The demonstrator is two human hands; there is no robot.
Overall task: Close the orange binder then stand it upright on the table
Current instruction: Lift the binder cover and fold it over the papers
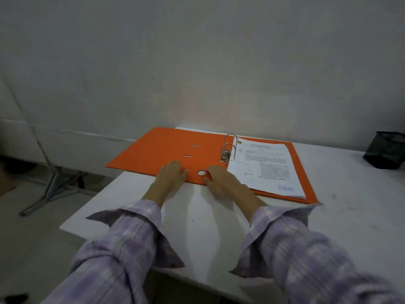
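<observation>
The orange binder (166,148) lies open and flat on the white table (350,205), its left cover hanging over the table's left edge. A stack of printed papers (265,165) sits on its right half, beside the metal rings (229,148). My left hand (172,175) rests flat on the near edge of the left cover. My right hand (225,183) lies on the spine area beside the round finger hole (201,172), thumb at the binder's near edge. Neither hand is closed around anything.
A dark mesh container (385,150) stands at the table's far right. A grey wall runs close behind the binder. Left of the table, a metal stand with splayed legs (52,187) rests on the floor.
</observation>
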